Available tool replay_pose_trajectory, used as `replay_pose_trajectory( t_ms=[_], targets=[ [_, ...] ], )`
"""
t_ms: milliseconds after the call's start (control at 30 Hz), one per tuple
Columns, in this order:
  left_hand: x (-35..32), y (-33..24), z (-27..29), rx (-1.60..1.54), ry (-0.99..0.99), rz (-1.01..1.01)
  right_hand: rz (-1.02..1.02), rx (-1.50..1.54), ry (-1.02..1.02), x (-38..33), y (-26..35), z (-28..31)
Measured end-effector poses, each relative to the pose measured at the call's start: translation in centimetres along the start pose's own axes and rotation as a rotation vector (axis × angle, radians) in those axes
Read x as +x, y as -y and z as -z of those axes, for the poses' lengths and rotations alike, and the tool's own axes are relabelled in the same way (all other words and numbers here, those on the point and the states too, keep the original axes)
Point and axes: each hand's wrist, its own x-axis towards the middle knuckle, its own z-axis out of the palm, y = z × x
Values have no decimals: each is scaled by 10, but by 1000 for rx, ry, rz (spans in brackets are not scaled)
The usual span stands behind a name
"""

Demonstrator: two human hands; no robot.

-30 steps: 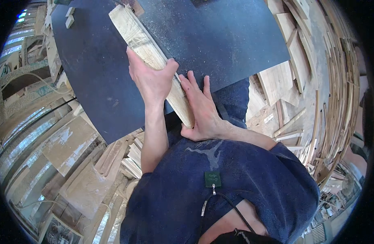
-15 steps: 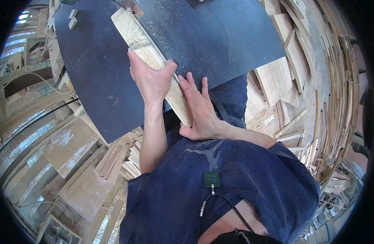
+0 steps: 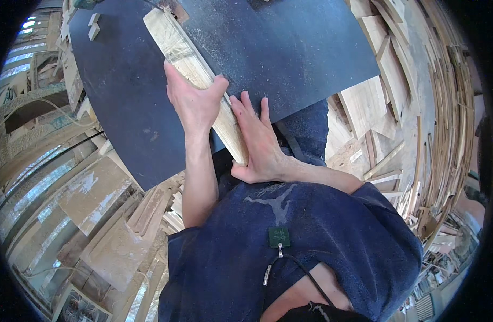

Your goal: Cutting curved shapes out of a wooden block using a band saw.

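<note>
Lying diagonally on the dark bench (image 3: 289, 64): one pale wooden plank (image 3: 195, 70). Left hand (image 3: 195, 104) wraps it for steadiness; right hand (image 3: 260, 142), fingers spread flat, presses its near end, apparently pushing.

The dark blue flat tabletop (image 3: 289, 59) lies bare right of the long pale wooden plank (image 3: 195, 70); stacked pale wood offcuts (image 3: 375, 107) crowd its right edge, small wooden blocks (image 3: 92, 27) its far-left corner.

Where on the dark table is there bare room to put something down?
The dark table is bare right of the wooden plank, out to its right edge. Another bare patch lies left of the plank, below two small wood blocks. The left hand and right hand crowd the plank's near end.
</note>
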Motion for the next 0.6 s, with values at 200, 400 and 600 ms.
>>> replay_pose_trajectory(
  t_ms=[200,400,600],
  targets=[
    [5,7,2,-3,5,-14,27,-6,-29,5,0,-6],
    [7,3,3,-23,1,-12,19,-14,-33,6,2,-7],
    [8,8,0,6,-11,-5,14,-41,-43,10,4,-4]
  ],
)
